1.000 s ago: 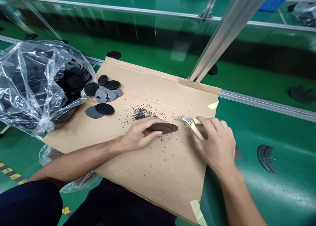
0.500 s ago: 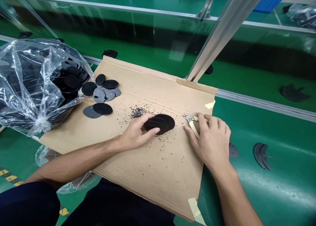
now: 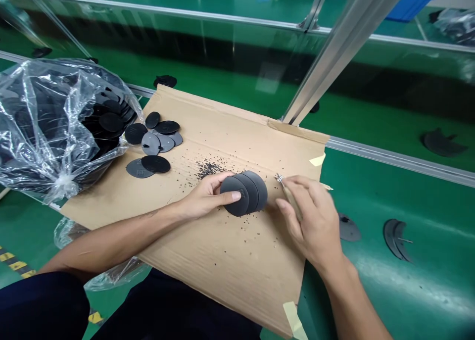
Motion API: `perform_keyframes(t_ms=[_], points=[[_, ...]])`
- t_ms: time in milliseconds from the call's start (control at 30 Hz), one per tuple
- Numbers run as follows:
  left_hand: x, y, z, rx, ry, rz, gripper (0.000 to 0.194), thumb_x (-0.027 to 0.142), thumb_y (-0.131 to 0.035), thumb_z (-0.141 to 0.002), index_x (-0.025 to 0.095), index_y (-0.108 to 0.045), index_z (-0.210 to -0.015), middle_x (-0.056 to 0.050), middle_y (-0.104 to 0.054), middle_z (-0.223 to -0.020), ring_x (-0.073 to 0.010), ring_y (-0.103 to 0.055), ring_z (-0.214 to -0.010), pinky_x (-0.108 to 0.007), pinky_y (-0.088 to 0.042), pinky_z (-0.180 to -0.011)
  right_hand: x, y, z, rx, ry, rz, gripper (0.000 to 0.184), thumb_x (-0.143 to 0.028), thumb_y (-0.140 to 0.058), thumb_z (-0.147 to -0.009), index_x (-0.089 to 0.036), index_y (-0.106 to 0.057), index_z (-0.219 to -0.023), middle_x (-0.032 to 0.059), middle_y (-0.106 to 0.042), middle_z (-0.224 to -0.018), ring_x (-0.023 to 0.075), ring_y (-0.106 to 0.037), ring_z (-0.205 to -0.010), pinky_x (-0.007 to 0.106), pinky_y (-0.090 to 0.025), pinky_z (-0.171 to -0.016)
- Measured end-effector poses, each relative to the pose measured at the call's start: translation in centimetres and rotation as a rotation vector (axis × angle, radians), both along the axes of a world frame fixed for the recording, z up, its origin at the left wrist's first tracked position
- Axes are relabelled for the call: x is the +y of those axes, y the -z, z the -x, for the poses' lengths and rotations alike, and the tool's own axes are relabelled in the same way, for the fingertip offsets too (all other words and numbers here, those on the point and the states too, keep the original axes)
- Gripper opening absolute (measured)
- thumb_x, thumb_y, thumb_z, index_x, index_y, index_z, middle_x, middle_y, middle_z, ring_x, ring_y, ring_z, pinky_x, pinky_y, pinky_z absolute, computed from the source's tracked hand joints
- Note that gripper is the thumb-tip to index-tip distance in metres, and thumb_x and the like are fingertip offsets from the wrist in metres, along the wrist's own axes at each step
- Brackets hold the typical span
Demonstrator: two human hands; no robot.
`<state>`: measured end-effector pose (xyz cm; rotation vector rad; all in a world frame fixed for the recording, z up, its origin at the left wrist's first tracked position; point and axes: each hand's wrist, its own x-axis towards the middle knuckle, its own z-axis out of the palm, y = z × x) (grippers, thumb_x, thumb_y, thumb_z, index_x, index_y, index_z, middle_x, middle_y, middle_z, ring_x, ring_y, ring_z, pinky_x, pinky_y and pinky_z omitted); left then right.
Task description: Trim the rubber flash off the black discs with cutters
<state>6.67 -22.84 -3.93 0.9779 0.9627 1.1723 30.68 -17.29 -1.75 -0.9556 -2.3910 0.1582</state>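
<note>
My left hand [image 3: 206, 199] pinches a fanned stack of dark round plastic discs [image 3: 247, 192], tilted up on edge over the cardboard sheet [image 3: 230, 261]. My right hand [image 3: 311, 218] is closed round small cutting pliers [image 3: 282, 182] with pale handles; their metal tip points at the discs, a short gap away. Black trimmings [image 3: 210, 168] lie scattered on the cardboard by both hands.
A clear plastic bag [image 3: 48, 127] full of discs sits at the left, with loose discs [image 3: 154, 144] spilled beside it. The green conveyor [image 3: 389, 275] carries more disc pieces [image 3: 396, 232]. A slanted aluminium post [image 3: 334, 48] stands behind the cardboard.
My left hand has lifted the discs from flat to nearly upright and fanned them. My right hand has shifted slightly left and towards me with the pliers.
</note>
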Motion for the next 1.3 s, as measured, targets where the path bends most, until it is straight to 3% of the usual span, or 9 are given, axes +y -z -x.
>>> perform_keyframes(t_ms=[67,167,433,633,900,1133,1300], points=[[-0.1,-0.3,-0.1,-0.035,0.037,0.045,0.028,0.032,-0.080,-0.081,0.012,-0.069,-0.098,-0.005,-0.069,-0.091,-0.0129,-0.065,-0.082,-0.023,-0.055,-0.072,-0.7,-0.3,0.5,0.115,-0.127,0.095,0.018,-0.028,-0.051,-0.101,-0.019,-0.061,-0.112,0.0126,-0.065,-0.108,0.0252,-0.064,-0.096,0.038,-0.054,-0.078],[-0.2,-0.7,-0.2,-0.070,0.105,0.103,0.028,0.032,-0.081,-0.080,0.011,-0.068,-0.093,-0.002,-0.065,-0.086,-0.0105,-0.061,-0.077,-0.021,-0.051,-0.070,-1.4,-0.3,1.2,0.208,-0.204,0.204,0.006,-0.018,-0.053,-0.099,-0.019,-0.058,-0.097,0.0086,-0.063,-0.094,0.0201,-0.063,-0.085,0.032,-0.052,-0.071],[-0.1,-0.7,0.3,-0.110,0.209,0.197,0.037,0.035,-0.085,-0.076,0.011,-0.064,-0.094,-0.001,-0.063,-0.081,-0.0113,-0.060,-0.074,-0.023,-0.050,-0.070,-1.6,-0.1,1.3,0.229,-0.262,0.239,0.011,-0.012,-0.052,-0.098,-0.020,-0.053,-0.091,0.0076,-0.062,-0.090,0.0169,-0.059,-0.078,0.030,-0.047,-0.063],[0.1,-0.5,0.2,-0.189,0.190,0.174,0.032,0.032,-0.087,-0.075,0.011,-0.070,-0.093,-0.001,-0.066,-0.084,-0.0093,-0.062,-0.076,-0.021,-0.050,-0.073,-1.7,-0.3,1.4,0.243,-0.273,0.284,0.015,-0.013,-0.051,-0.099,-0.021,-0.052,-0.086,0.0067,-0.062,-0.089,0.0166,-0.059,-0.077,0.029,-0.046,-0.062],[-0.2,-0.8,0.0,-0.269,0.156,0.164,0.033,0.032,-0.086,-0.077,0.013,-0.068,-0.098,-0.002,-0.068,-0.089,-0.0106,-0.065,-0.081,-0.022,-0.052,-0.075,-1.6,-1.1,1.5,0.414,-0.213,0.473,0.020,-0.014,-0.053,-0.098,-0.022,-0.053,-0.080,0.0019,-0.056,-0.078,0.0148,-0.054,-0.070,0.029,-0.043,-0.063],[0.1,-0.6,0.1,-0.318,0.142,0.213,0.033,0.030,-0.090,-0.072,0.009,-0.067,-0.083,-0.001,-0.068,-0.080,-0.0103,-0.066,-0.073,-0.023,-0.055,-0.072,-1.4,-1.0,1.4,0.428,-0.155,0.706,0.034,-0.032,-0.050,-0.102,-0.021,-0.052,-0.070,0.0001,-0.051,-0.069,0.0149,-0.048,-0.065,0.030,-0.040,-0.062],[0.0,-0.8,0.2,-0.414,0.160,0.225,0.028,0.029,-0.088,-0.075,0.010,-0.069,-0.085,-0.002,-0.071,-0.078,-0.0099,-0.069,-0.071,-0.021,-0.057,-0.071,-1.2,-0.8,1.3,0.418,-0.126,0.758,0.039,-0.041,-0.050,-0.102,-0.021,-0.051,-0.068,-0.0002,-0.049,-0.067,0.0149,-0.045,-0.064,0.030,-0.038,-0.062]])
